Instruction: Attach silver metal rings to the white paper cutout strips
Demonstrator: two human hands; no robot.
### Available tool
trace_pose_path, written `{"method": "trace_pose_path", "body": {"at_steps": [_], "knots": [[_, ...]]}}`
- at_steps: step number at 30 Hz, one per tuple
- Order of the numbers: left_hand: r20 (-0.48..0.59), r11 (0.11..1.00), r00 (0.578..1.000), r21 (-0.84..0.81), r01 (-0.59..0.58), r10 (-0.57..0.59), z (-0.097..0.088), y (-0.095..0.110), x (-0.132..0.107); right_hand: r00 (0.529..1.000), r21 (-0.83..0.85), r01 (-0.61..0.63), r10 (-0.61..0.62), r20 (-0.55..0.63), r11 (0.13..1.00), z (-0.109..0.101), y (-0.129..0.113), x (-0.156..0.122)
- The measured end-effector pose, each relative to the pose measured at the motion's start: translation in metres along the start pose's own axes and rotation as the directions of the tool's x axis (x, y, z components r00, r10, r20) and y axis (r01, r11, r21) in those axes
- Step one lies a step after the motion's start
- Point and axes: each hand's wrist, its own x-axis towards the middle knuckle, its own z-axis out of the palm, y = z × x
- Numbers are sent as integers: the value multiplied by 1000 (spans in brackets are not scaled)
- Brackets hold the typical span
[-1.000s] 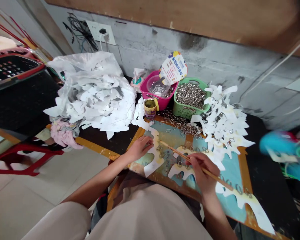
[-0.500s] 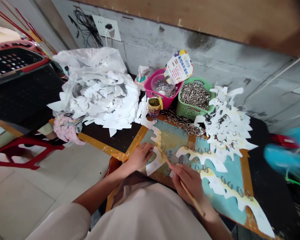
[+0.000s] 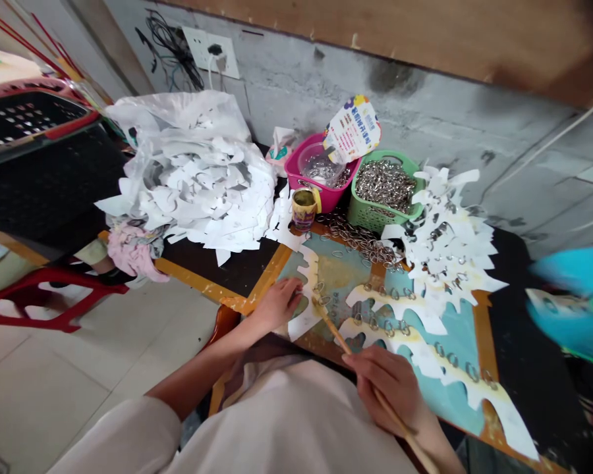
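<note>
Shifting: stick point(image 3: 333, 328), gripped in bent fingers of R hand point(image 3: 388, 388); tip slightly lower along L strip point(image 3: 310, 273) than 1 s ago, now just beside its rings point(image 3: 325, 300). R hand: lower in view, no longer covering part of mid strip point(image 3: 418, 345). L hand: approx. same spot, at L strip's left edge; fingers bent, gap narrow, hold can't be told (paper partly hidden). L strip: on bench point(image 3: 516, 316), between hands. Pot point(image 3: 304, 209): behind, uncovered. Judged: work in hand now at L strip's lower stretch.

Workshop | bare grey wall point(image 3: 296, 76) | green basket point(image 3: 370, 218), metal rings point(image 3: 385, 184) | heaped white cut-outs point(image 3: 202, 191)
</note>
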Motion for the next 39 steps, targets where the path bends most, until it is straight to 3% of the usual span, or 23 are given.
{"method": "trace_pose_path", "body": {"at_steps": [3,5,8,11,20,29,32,39], "knots": [[-7,1000,1000,10,12,-12,-1,2,1,989,54,-72,79,-128,996,-18,-3,-10],[-37,998,999,53,16,-14,-2,3,4,954,65,-149,161,-254,987,-27,-5,-16],[-83,996,996,90,-6,13,0,7,13,838,138,-212,253,-483,967,-30,-3,-20],[-48,996,997,71,-58,61,4,11,24,701,207,-202,289,-652,957,-25,3,-18],[131,992,987,65,-106,97,15,13,43,611,277,-262,381,-694,924,-15,13,-15],[204,993,971,-35,-116,121,4,10,53,615,333,-234,404,-677,913,-10,22,-17],[179,990,976,-95,-106,121,0,10,53,659,340,-305,454,-599,890,-8,27,-23],[-44,990,997,-130,-61,56,-7,8,49,775,228,-434,490,-400,872,-3,28,-6]]}}
